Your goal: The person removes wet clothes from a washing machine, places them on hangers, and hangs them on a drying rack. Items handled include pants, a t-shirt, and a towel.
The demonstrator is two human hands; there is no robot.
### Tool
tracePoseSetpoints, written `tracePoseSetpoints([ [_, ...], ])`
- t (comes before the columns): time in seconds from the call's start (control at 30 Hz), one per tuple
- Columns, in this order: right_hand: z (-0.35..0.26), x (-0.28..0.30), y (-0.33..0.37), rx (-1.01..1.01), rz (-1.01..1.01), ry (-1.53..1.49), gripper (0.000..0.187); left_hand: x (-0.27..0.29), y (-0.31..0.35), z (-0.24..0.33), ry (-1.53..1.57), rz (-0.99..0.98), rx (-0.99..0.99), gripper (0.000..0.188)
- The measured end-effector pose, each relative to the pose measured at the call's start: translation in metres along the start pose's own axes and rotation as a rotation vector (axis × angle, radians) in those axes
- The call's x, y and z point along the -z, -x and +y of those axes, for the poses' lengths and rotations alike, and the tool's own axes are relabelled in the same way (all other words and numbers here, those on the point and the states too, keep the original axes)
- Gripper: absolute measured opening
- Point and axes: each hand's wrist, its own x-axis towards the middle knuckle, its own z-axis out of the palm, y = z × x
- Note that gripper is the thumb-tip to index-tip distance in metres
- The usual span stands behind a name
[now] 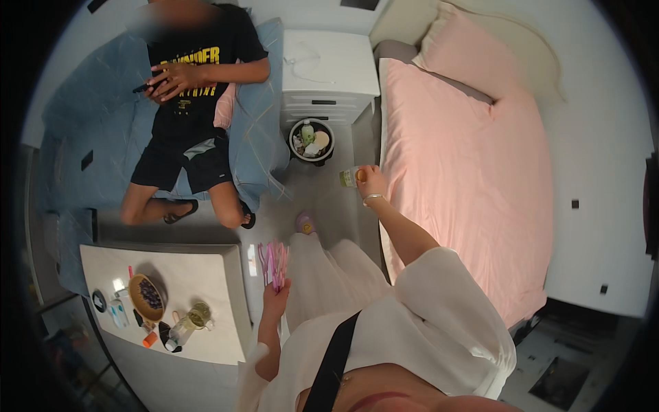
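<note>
My left hand [276,300] is shut around a bunch of pink plastic hangers [273,261], held upright beside a white table. My right hand [371,182] is stretched forward over the floor and grips a small clear bottle with a yellowish label [349,178]. The bottle hangs a short way in front of a round black bin [311,142] that is filled with rubbish. I wear a white top and a long white skirt.
A bed with a pink cover [467,172] runs along the right. A white nightstand [329,72] stands behind the bin. Another person sits on a blue-covered bed [89,117] at the left, holding a phone. The white table [185,271] carries a bowl, bottles and small items.
</note>
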Motion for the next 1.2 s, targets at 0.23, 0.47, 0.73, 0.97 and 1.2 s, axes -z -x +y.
tracePoseSetpoints([
  [0.23,0.000,-0.104,-0.144,-0.109,-0.110,0.009,0.033,-0.033,-0.097,0.052,0.109,-0.012,-0.009,0.013],
  [0.47,0.002,-0.161,-0.254,-0.029,-0.350,-0.048,0.054,-0.067,-0.168,0.090,0.179,0.175,0.042,0.017],
  [0.73,0.040,-0.136,-0.286,0.067,-0.675,-0.006,0.065,-0.091,-0.171,0.148,0.283,0.250,0.212,0.018],
  [0.97,0.062,-0.120,-0.302,0.188,-1.127,0.111,0.050,-0.099,-0.126,0.214,0.344,0.431,0.035,0.018],
  [1.2,-0.108,-0.048,-0.204,0.519,-1.780,-0.006,0.050,-0.090,-0.021,0.235,0.493,0.671,0.008,0.023],
])
